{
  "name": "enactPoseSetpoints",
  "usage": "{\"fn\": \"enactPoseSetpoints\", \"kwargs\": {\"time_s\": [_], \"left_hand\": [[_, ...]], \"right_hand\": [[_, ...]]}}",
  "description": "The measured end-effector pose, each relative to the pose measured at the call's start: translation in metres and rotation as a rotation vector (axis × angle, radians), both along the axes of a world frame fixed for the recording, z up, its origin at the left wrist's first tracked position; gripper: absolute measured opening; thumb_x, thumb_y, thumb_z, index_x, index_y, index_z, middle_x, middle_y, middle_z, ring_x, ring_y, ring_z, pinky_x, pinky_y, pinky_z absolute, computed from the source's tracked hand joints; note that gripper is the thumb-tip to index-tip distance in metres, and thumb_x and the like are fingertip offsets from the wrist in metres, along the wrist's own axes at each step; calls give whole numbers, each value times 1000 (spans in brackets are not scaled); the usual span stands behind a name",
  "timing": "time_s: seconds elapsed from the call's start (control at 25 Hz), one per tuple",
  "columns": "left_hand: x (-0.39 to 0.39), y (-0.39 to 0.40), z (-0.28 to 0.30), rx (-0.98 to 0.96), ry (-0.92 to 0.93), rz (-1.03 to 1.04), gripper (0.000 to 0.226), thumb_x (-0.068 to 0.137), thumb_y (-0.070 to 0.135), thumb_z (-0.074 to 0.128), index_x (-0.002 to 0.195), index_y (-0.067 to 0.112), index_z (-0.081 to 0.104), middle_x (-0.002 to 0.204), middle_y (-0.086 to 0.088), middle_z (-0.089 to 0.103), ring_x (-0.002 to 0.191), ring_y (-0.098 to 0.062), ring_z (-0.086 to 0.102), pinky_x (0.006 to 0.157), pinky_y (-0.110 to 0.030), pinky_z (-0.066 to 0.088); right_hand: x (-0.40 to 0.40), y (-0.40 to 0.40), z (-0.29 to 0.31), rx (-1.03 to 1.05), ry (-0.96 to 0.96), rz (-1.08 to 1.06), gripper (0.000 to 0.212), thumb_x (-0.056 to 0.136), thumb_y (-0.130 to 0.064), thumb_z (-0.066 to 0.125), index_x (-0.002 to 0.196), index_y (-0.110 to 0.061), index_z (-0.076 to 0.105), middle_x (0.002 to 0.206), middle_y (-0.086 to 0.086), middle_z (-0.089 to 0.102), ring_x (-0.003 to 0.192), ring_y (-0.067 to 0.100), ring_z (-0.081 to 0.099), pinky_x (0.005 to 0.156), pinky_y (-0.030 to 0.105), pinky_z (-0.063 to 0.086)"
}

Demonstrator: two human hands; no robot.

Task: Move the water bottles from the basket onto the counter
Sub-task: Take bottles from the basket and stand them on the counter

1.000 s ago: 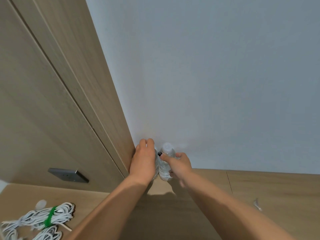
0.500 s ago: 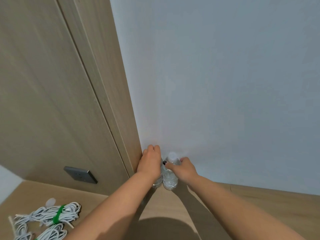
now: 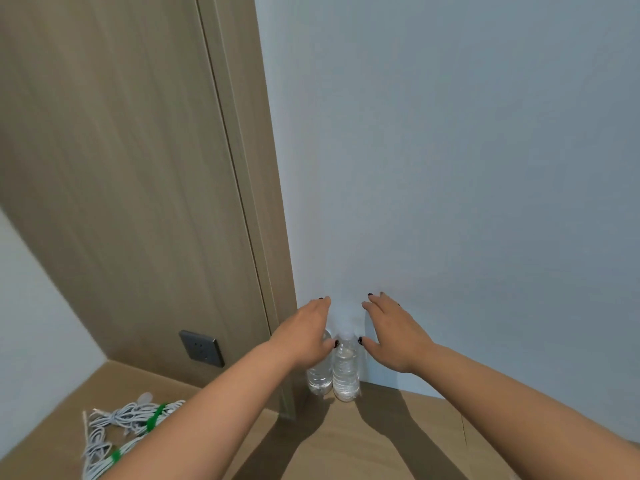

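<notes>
Two clear water bottles stand upright side by side on the wooden counter (image 3: 346, 445), against the white wall by the wooden panel's edge. The left bottle (image 3: 318, 377) is partly hidden behind my left hand (image 3: 306, 336). The right bottle (image 3: 346, 372) shows from neck to base. My left hand hovers with straight fingers above and in front of the left bottle. My right hand (image 3: 394, 332) is spread open just right of the right bottle's top, thumb near its neck. Neither hand holds anything. The basket is not in view.
A tall wooden panel (image 3: 138, 168) rises at the left with a grey wall socket (image 3: 202, 348) low on it. Bundles of white cable with green ties (image 3: 121, 431) lie on the counter at the lower left. The white wall (image 3: 450, 168) fills the right.
Both hands have let go of the bottles and lifted off them with fingers spread. The bottles stay standing against the wall. The camera has tilted, so the scene sits lower and further right.
</notes>
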State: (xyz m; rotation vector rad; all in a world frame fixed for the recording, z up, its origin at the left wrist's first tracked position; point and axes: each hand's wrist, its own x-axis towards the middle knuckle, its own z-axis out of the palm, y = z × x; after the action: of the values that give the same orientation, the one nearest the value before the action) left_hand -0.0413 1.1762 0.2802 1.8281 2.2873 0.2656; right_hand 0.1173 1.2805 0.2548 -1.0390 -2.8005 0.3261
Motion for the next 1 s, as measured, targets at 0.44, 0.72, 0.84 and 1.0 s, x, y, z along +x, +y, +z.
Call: {"fn": "enactPoseSetpoints", "kwargs": {"time_s": [0.44,0.72,0.84,1.0], "left_hand": [[41,-81,29,81,140,71,86,93,37,56,155,12,3,164,-5,3,150,-21,-6,123,-39,5],[56,-136,42,83,95,121,87,94,35,57,155,11,-1,164,-5,0,151,-19,-4,123,-38,11],[65,-166,45,121,91,136,84,95,35,54,155,10,0,164,-5,0,151,-19,-4,123,-36,9],[82,-219,41,183,66,152,81,96,35,52,155,10,2,164,-3,2,150,-18,-6,123,-38,11]], "right_hand": [[41,-57,41,85,-89,199,89,92,-62,40,156,-13,2,164,5,1,151,22,-6,123,41,3],[59,-99,59,97,-72,199,82,95,-60,36,156,-13,6,164,4,6,151,21,-2,123,39,5],[69,-128,64,90,-49,188,81,96,-58,37,156,-12,7,164,4,7,151,21,-1,123,38,5],[90,-184,70,33,36,153,77,97,-51,42,155,-11,10,163,3,10,151,20,1,121,36,9]]}}
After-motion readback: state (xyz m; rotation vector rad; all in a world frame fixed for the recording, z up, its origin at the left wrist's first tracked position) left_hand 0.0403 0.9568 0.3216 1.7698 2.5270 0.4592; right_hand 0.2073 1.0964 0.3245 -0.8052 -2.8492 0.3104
